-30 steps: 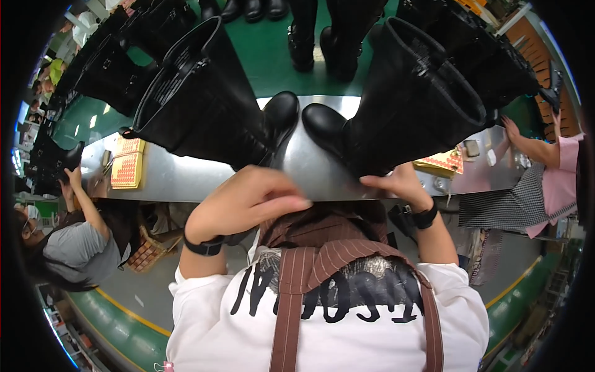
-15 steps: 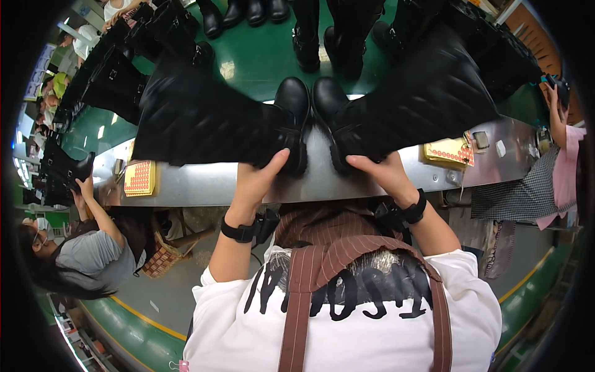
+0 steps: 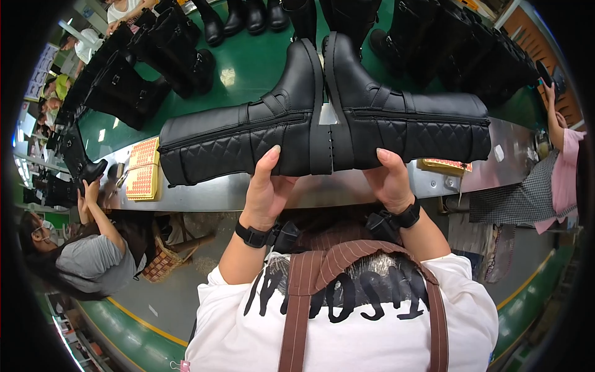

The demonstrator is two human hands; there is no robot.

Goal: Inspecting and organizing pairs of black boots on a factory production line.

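Two tall black boots lie on their sides above the metal bench edge, soles facing each other at the middle and toes pointing away from me. The left boot [image 3: 242, 133] rests in my left hand [image 3: 268, 191], which grips it near the heel with the thumb on top. My right hand [image 3: 390, 180] holds the right boot [image 3: 412, 127] the same way. Each boot shows a zipper along the shaft, a quilted panel and crossed straps at the ankle. The heels touch or nearly touch. My fingers beneath the boots are mostly hidden.
The steel bench edge [image 3: 248, 193] borders a green surface [image 3: 232, 77] with several standing black boots [image 3: 180, 53]. Yellow card stacks with red marks [image 3: 143, 170] lie left and right. A co-worker in grey [image 3: 99, 263] handles a boot at left; another in pink [image 3: 565, 167] works at right.
Both boots have turned over, so their zippers and quilted panels now show. Their shafts lie more level, and the soles meet at the middle. My hands remain near the heels.
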